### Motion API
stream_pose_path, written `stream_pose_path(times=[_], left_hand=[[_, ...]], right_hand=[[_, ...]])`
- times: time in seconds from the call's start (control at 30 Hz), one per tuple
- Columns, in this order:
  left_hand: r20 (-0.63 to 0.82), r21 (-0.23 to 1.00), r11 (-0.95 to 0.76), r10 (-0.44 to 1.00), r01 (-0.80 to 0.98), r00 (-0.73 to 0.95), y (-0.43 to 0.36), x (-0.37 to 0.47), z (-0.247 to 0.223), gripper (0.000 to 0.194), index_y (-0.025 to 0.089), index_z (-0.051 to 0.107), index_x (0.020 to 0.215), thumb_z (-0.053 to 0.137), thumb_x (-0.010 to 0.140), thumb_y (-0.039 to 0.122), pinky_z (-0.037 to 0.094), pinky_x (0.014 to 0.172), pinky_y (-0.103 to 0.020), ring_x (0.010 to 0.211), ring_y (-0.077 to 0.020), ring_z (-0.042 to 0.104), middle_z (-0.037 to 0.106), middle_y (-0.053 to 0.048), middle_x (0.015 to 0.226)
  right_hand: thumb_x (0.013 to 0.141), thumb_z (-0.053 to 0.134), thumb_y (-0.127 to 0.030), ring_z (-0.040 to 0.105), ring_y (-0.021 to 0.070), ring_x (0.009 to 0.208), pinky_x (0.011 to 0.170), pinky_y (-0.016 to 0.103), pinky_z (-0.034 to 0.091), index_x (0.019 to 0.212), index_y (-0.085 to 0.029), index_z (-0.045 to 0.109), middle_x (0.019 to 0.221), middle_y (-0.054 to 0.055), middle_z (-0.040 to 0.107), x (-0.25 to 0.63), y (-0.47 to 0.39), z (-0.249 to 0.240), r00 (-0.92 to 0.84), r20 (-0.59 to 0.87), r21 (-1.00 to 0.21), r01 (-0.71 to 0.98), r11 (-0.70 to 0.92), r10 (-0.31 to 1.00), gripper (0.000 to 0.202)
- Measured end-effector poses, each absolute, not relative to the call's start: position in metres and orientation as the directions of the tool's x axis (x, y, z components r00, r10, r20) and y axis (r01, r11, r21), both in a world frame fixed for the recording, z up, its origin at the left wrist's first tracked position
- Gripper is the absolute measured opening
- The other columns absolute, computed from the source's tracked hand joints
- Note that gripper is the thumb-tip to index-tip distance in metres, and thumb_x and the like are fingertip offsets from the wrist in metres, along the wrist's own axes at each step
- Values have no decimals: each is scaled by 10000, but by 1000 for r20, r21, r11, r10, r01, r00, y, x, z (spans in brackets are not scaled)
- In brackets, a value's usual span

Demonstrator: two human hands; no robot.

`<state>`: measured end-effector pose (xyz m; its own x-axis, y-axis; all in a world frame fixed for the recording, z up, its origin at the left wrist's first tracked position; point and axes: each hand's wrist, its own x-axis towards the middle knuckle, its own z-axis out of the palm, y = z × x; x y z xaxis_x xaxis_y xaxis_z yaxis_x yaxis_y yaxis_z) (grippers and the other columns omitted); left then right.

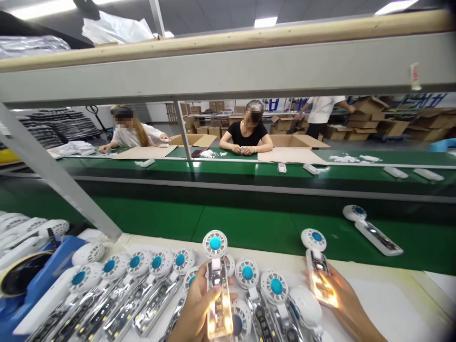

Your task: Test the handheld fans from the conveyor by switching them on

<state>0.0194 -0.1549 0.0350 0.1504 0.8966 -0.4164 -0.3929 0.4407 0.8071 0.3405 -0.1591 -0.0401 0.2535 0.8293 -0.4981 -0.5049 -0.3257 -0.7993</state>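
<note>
My left hand [199, 301] is closed around a handheld fan [219, 304] with a round white head, a blue hub and a clear body whose lights glow warm. My right hand [337, 285] grips a second lit fan [313, 240] by its body, near the edge of the green belt. Between and below the hands lie more fans [276, 286], some overlapping. A row of unlit fans [156, 262] with clear bodies is laid out to the left of my left hand. Another fan [377, 237] rests on the belt beyond my right hand.
A green conveyor belt [245, 223] runs across in front of the white worktable [377, 294]. A blue bin [59, 280] with white fans stands at left. A slanted metal post [67, 185] and an overhead beam [228, 71] frame the station. Co-workers [245, 135] sit opposite beside cardboard boxes.
</note>
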Motion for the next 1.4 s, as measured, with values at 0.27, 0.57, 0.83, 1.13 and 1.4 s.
stream_pose_path(times=[0.27, 0.57, 0.83, 1.13, 1.4], left_hand=[[-406, 813, 423, 904, -400, 131, -154, 22, 38, 691, 179, 333, 1219, 705, 641, 244, 521, 672, -369, 802, -283, 654, 656, -128, 948], [-362, 844, 378, 925, -381, 115, -152, 23, 38, 688, 176, 401, 1186, 731, 595, 300, 520, 591, -307, 717, -251, 660, 668, -102, 875], [-326, 855, 345, 938, -388, 117, -151, 24, 37, 698, 172, 419, 1152, 751, 549, 284, 517, 559, -300, 674, -239, 649, 657, -103, 885], [-305, 880, 314, 949, -356, 84, -151, 23, 36, 716, 203, 403, 1168, 754, 548, 273, 504, 522, -260, 688, -226, 645, 654, -84, 895], [-283, 882, 304, 953, -360, 112, -152, 24, 36, 700, 185, 419, 1158, 752, 546, 264, 484, 503, -250, 630, -194, 620, 645, -78, 861]], right_hand=[[580, 748, -388, 672, 279, 744, 596, 332, 544, 1205, -191, 476, 814, 71, 736, 333, -160, -37, 330, -441, -838, -485, -250, 835, 710], [626, 722, -391, 674, 259, 730, 620, 321, 543, 1199, -178, 475, 845, 83, 732, 335, -160, -36, 283, -436, -828, -497, -258, 854, 660], [648, 710, -360, 661, 245, 783, 662, 313, 517, 1219, -190, 434, 886, 81, 724, 335, -162, -35, 231, -374, -845, -485, -227, 898, 656], [570, 740, -407, 650, 246, 670, 565, 325, 492, 1079, -197, 540, 816, 87, 718, 329, -159, -36, 335, -281, -909, -394, -137, 899, 586], [624, 725, -358, 656, 225, 710, 608, 300, 503, 1118, -202, 513, 860, 84, 718, 332, -163, -36, 279, -294, -889, -430, -155, 914, 560]])
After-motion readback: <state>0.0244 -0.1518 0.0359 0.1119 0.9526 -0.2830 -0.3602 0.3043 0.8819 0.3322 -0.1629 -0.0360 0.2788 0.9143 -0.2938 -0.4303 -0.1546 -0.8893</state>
